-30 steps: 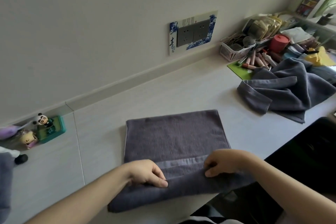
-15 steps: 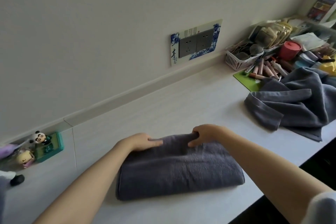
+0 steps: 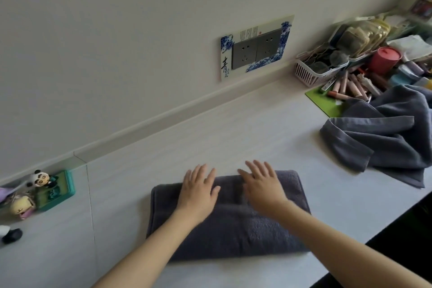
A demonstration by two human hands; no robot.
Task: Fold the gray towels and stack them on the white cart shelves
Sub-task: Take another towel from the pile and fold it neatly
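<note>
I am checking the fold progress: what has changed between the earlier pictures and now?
The folded towel got its near half turned over toward the wall. Both hands let go of the edge: left hand and right hand now press flat on it. The unfolded towels stayed put.

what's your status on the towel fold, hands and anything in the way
Left hand and right hand open, flat on folded gray towel. Unfolded towel pile waiting at right. Cart not in view; nothing blocking.

Both hands lie on the folded towel (image 3: pixel 233 224) on the counter (image 3: pixel 233 128); the towel pile (image 3: pixel 378 138) lies to its right, the figurines (image 3: pixel 30 192) to its left.
</note>
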